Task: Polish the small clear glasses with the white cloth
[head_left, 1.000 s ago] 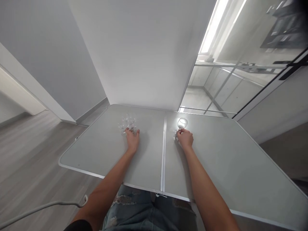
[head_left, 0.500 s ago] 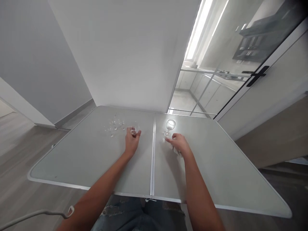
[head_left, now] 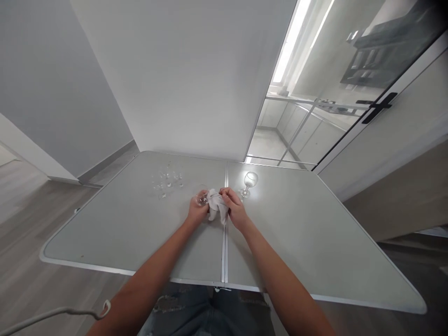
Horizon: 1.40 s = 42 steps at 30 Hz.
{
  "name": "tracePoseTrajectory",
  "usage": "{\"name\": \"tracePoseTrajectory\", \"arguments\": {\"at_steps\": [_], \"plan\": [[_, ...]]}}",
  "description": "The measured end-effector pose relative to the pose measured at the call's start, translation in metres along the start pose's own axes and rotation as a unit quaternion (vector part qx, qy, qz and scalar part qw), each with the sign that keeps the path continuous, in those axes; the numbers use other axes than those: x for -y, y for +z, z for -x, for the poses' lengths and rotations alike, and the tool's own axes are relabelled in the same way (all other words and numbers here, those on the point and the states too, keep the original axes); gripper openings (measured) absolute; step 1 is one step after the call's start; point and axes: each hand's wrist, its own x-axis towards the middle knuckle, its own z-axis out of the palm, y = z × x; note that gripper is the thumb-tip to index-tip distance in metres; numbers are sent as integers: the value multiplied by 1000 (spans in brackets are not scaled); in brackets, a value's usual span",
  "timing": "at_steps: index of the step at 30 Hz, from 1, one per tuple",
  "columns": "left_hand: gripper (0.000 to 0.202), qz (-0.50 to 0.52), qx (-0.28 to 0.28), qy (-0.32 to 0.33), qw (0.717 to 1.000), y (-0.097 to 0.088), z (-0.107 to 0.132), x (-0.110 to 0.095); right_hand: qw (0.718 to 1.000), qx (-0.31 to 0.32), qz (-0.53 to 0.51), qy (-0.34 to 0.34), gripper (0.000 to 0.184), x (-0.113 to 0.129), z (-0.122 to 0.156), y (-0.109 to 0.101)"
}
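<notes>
My left hand (head_left: 198, 208) is closed around a clear glass (head_left: 200, 199), held low over the table just left of the seam. Against the glass's right side hangs a crumpled white cloth (head_left: 217, 205), pinched by my right hand (head_left: 235, 205). The cloth hides part of the glass, so its full shape does not show. Just beyond my right hand, a stemmed wine glass (head_left: 250, 179) stands upright on the right half of the table. Several small clear glasses (head_left: 168, 181) stand grouped at the far left, faint against the surface.
The pale folding table (head_left: 297, 242) has a metal rim and a seam (head_left: 224, 242) down its middle. Its back edge meets a white wall (head_left: 175, 84). A glass door with a black handle (head_left: 380, 108) stands at the right. A white cable (head_left: 59, 311) shows at lower left.
My left hand has brought its glass nearer and slightly right. My right hand has moved left from beside the wine glass, carrying the cloth against the held glass.
</notes>
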Motion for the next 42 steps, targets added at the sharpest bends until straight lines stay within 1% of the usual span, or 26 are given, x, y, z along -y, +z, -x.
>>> {"name": "tracePoseTrajectory", "arguments": {"at_steps": [1, 2, 3, 5, 6, 7, 8, 9, 12, 13, 14, 15, 17, 19, 20, 22, 23, 25, 27, 29, 31, 34, 36, 37, 38, 42], "plan": [[20, -23, -41, 26, 999, -3, -1, 0, 999, 10, 31, -1, 34, -3, -1, -3], [18, -51, -74, 56, 994, -6, -1, 0, 998, 23, 60, 4, 44, -5, -1, -7], [18, -85, -95, 88, 988, -9, -1, 0, 995, 41, 85, 15, 61, -8, -1, -9], [17, -153, -100, 137, 974, -14, 0, 0, 988, 80, 126, 28, 98, -12, 0, -13], [15, -179, -94, 149, 968, -15, 1, -1, 984, 94, 149, 24, 111, -13, 0, -13], [13, -196, -88, 154, 965, -16, 2, -1, 979, 99, 178, 10, 117, -14, 1, -13], [12, -201, -87, 153, 964, -15, 3, -2, 972, 98, 213, -13, 117, -14, 2, -12], [12, -197, -90, 148, 965, -15, 3, -2, 962, 95, 253, -42, 109, -14, 2, -11], [16, -149, -107, 127, 975, -12, 3, -3, 921, 93, 355, -128, 61, -11, 3, -8], [18, -129, -112, 118, 978, -12, 2, -3, 913, 91, 370, -149, 49, -11, 3, -7], [21, -112, -115, 106, 981, -11, 2, -3, 910, 85, 372, -163, 43, -10, 3, -7], [24, -97, -114, 91, 985, -11, 2, -3, 913, 72, 362, -172, 40, -9, 2, -7], [29, -76, -105, 59, 990, -11, 1, -4, 932, 37, 317, -174, 36, -9, 1, -6], [32, -64, -91, 41, 993, -10, 1, -6, 956, -3, 257, -144, 31, -10, 0, -7], [33, -59, -83, 37, 994, -9, 1, -6, 968, -19, 221, -115, 30, -10, -1, -8], [36, -40, -66, 30, 997, -8, 1, -8, 988, -42, 142, -36, 34, -10, -3, -11], [37, -23, -59, 23, 998, -8, 1, -9, 993, -52, 102, 8, 38, -10, -4, -12], [38, 30, -44, 4, 999, -7, 0, -10, 993, -70, 41, 81, 45, -8, -4, -16], [37, 87, -34, -14, 996, -7, -1, -10, 990, -89, 1, 109, 47, -4, -4, -19], [36, 124, -34, -28, 991, -7, -3, -10, 990, -83, -38, 110, 45, 0, -3, -21], [34, 143, -37, -35, 988, -8, -4, -10, 988, -48, -65, 131, 46, 4, -2, -21], [28, 145, -42, -29, 988, -9, -4, -11, 974, 25, -44, 219, 50, 6, 1, -22], [27, 130, -51, -21, 990, -10, -5, -11, 964, 52, -24, 260, 47, 7, 2, -23], [28, 122, -58, -17, 991, -11, -6, -12, 964, 52, -21, 260, 44, 8, 2, -24], [31, 115, -65, -15, 991, -11, -6, -12, 968, 44, -23, 246, 42, 9, 2, -25], [44, 68, -113, -4, 991, -15, -10, -9, 991, -39, -41, 118, 35, 16, -2, -27]]}}
